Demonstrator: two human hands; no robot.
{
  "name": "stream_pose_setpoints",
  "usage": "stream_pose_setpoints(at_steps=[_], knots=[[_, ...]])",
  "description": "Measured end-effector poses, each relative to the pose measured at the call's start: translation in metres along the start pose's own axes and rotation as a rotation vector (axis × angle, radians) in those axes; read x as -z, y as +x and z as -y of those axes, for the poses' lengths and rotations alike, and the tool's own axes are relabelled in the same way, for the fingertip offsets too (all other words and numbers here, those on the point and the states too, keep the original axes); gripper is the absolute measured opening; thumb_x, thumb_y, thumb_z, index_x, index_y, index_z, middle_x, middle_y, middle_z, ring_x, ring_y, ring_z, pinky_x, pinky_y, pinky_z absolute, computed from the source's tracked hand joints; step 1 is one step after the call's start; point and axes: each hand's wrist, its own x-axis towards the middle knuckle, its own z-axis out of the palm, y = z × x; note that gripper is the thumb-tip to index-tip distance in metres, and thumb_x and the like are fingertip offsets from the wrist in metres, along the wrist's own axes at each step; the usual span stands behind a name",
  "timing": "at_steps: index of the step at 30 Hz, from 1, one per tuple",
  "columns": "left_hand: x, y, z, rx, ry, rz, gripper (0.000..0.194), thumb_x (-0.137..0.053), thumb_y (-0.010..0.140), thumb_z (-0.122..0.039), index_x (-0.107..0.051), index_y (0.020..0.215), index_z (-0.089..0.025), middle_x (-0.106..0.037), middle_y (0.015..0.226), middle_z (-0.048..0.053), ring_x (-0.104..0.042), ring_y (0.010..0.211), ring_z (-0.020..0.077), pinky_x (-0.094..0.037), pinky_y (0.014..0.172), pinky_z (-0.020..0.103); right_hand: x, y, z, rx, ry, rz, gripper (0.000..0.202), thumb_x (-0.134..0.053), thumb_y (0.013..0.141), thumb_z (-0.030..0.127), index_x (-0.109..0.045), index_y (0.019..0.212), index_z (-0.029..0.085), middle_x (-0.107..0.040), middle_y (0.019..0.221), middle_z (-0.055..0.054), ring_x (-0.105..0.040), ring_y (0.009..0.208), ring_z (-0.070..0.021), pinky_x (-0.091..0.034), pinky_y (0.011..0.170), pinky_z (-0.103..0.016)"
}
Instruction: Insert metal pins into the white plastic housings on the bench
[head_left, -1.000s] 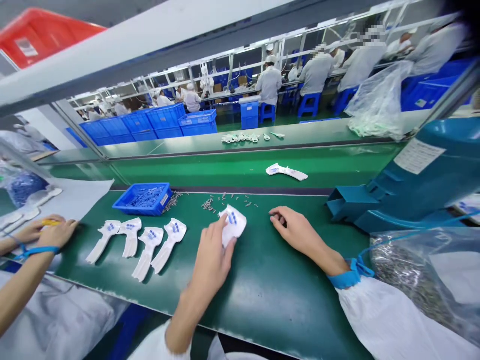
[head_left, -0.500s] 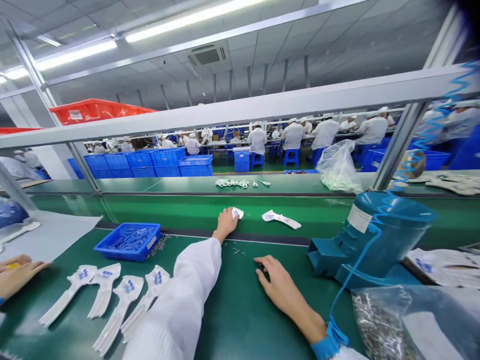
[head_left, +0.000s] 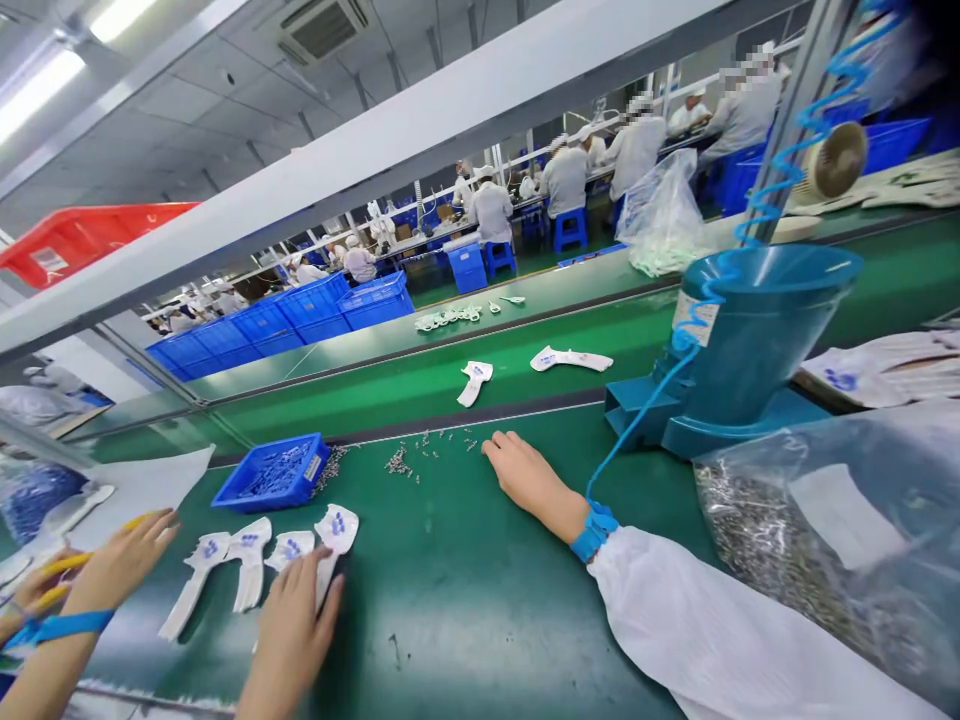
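My left hand (head_left: 289, 625) is closed around the stem of the rightmost white plastic handle shell (head_left: 337, 528), its thumb on the right side. Beside it lie more white shells (head_left: 250, 545) with blue marks, partly covered by my fingers. My right hand (head_left: 525, 478) rests on the green bench with its fingers curled together. Its fingertips are at a few loose small screws (head_left: 470, 443); whether they pinch one is hidden. A small pile of screws (head_left: 397, 460) lies further left. Beyond, on the green belt, are a short white shell (head_left: 475, 382) and a longer white shell (head_left: 571, 359).
A blue tray (head_left: 311, 480) of small blue parts stands left. A co-worker's hands (head_left: 124, 555) hold a yellow-handled tool at far left. On the right are a teal hopper-shaped machine (head_left: 739, 350), a coiled blue cord, and a clear bag (head_left: 795, 560) of screws.
My left hand has left the shell on the belt and come back to the row of shells. My right hand has closed its fingers beside the screws. The view has tilted.
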Motion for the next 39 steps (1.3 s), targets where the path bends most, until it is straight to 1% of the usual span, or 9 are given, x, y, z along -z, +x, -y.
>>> stream_pose_setpoints(at_steps=[2, 5, 13, 16, 19, 22, 25, 31, 39], knots=[[-0.013, -0.026, 0.004, 0.001, 0.022, -0.042, 0.032, -0.047, 0.091, -0.041, -0.057, 0.116, -0.022, -0.070, 0.115, 0.010, -0.065, 0.108, 0.0323, -0.052, 0.092, 0.051, 0.004, -0.006, -0.003, -0.032, -0.020, 0.015, 0.040, -0.041, 0.082, -0.009, -0.062, 0.107, 0.012, -0.060, 0.112, -0.014, -0.056, 0.101, -0.0262, -0.044, 0.083, -0.034], [-0.023, -0.043, -0.015, -0.027, 0.012, -0.062, 0.033, -0.045, 0.095, -0.036, -0.055, 0.122, -0.022, -0.066, 0.123, 0.012, -0.063, 0.113, 0.0317, -0.052, 0.093, 0.052, 0.008, -0.013, -0.010, -0.098, -0.043, 0.051, 0.036, -0.042, 0.081, -0.010, -0.063, 0.102, 0.010, -0.060, 0.108, -0.017, -0.058, 0.097, -0.0287, -0.043, 0.081, -0.036], [-0.029, -0.035, -0.142, -0.096, -0.280, 0.143, 0.043, -0.046, 0.098, -0.027, -0.043, 0.141, -0.026, -0.048, 0.147, 0.011, -0.051, 0.128, 0.0277, -0.049, 0.102, 0.051, 0.018, -0.029, -0.031, -0.138, 0.049, 0.123, 0.032, -0.045, 0.089, 0.001, -0.062, 0.115, 0.010, -0.061, 0.107, -0.016, -0.062, 0.097, -0.0275, -0.043, 0.079, -0.034], [-0.030, -0.027, -0.183, -0.099, -0.415, 0.173, 0.044, -0.047, 0.098, -0.026, -0.042, 0.141, -0.028, -0.044, 0.151, 0.011, -0.047, 0.132, 0.0284, -0.047, 0.103, 0.051, 0.019, -0.036, -0.037, -0.149, 0.292, 0.120, 0.034, -0.047, 0.089, 0.005, -0.060, 0.119, 0.014, -0.061, 0.109, -0.012, -0.063, 0.095, -0.0221, -0.045, 0.079, -0.032], [-0.028, -0.019, -0.207, -0.065, -0.554, 0.143, 0.041, -0.047, 0.098, -0.024, -0.044, 0.139, -0.029, -0.050, 0.144, 0.009, -0.047, 0.131, 0.0270, -0.047, 0.104, 0.049, 0.025, -0.048, -0.030, -0.178, 0.692, 0.178, 0.032, -0.055, 0.088, 0.017, -0.059, 0.119, 0.018, -0.060, 0.107, -0.007, -0.064, 0.080, -0.0148, -0.048, 0.076, -0.029], [-0.026, -0.013, -0.217, -0.030, -0.686, 0.079, 0.037, -0.047, 0.099, -0.023, -0.046, 0.135, -0.030, -0.059, 0.131, 0.007, -0.054, 0.122, 0.0244, -0.049, 0.100, 0.044, 0.036, -0.063, -0.013, -0.200, 1.125, 0.357, 0.040, -0.065, 0.083, 0.030, -0.057, 0.121, 0.020, -0.058, 0.109, -0.004, -0.062, 0.074, -0.0118, -0.049, 0.071, -0.027], [-0.028, -0.010, -0.221, 0.009, -0.805, 0.036, 0.032, -0.048, 0.099, -0.024, -0.050, 0.130, -0.031, -0.064, 0.122, 0.006, -0.059, 0.113, 0.0222, -0.051, 0.095, 0.040, 0.043, -0.074, 0.003, -0.233, 1.345, 0.476, 0.046, -0.070, 0.080, 0.037, -0.057, 0.121, 0.020, -0.057, 0.107, -0.004, -0.061, 0.075, -0.0117, -0.048, 0.069, -0.026], [-0.029, -0.009, -0.217, 0.157, -0.963, 0.028, 0.028, -0.055, 0.096, -0.026, -0.054, 0.124, -0.029, -0.068, 0.104, 0.003, -0.064, 0.098, 0.0191, -0.052, 0.086, 0.034, 0.039, -0.078, 0.017, -0.280, 1.432, 0.431, 0.051, -0.076, 0.075, 0.047, -0.061, 0.114, 0.019, -0.056, 0.098, -0.001, -0.059, 0.070, -0.0106, -0.049, 0.071, -0.028], [-0.029, -0.014, -0.210, 0.149, -0.938, -0.040, 0.028, -0.050, 0.098, -0.024, -0.052, 0.126, -0.025, -0.067, 0.101, 0.004, -0.063, 0.095, 0.0183, -0.050, 0.087, 0.033, 0.041, -0.076, 0.031, -0.343, 1.554, 0.444, 0.053, -0.080, 0.071, 0.048, -0.064, 0.112, 0.018, -0.062, 0.088, -0.001, -0.064, 0.079, -0.0157, -0.050, 0.081, -0.034]])
